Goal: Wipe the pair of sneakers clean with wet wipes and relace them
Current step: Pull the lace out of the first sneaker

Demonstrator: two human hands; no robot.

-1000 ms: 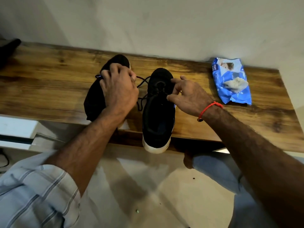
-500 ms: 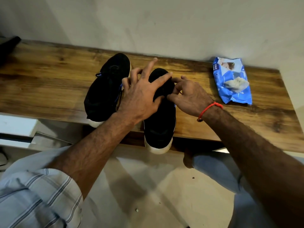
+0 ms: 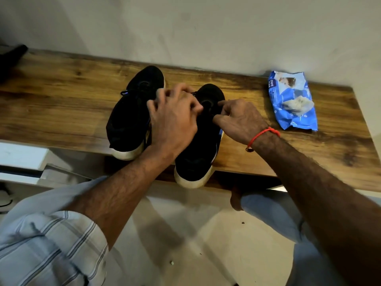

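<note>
The light is dim and warm, falling from above and somewhat behind the camera. Soft shadows of both arms lie across the pale tiled floor (image 3: 185,234), and a dark band sits under the front edge of the brown wood-grain surface (image 3: 61,104). The left hand (image 3: 173,120) is smeared by motion blur at the fingers. Wide-angle distortion bends the surface's edges, and the frame corners darken and soften.

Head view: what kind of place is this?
Probably a home, not a workshop: a wooden bench against a plain plastered wall, a tiled floor, black sneakers and a wet-wipes pack on the bench.
</note>
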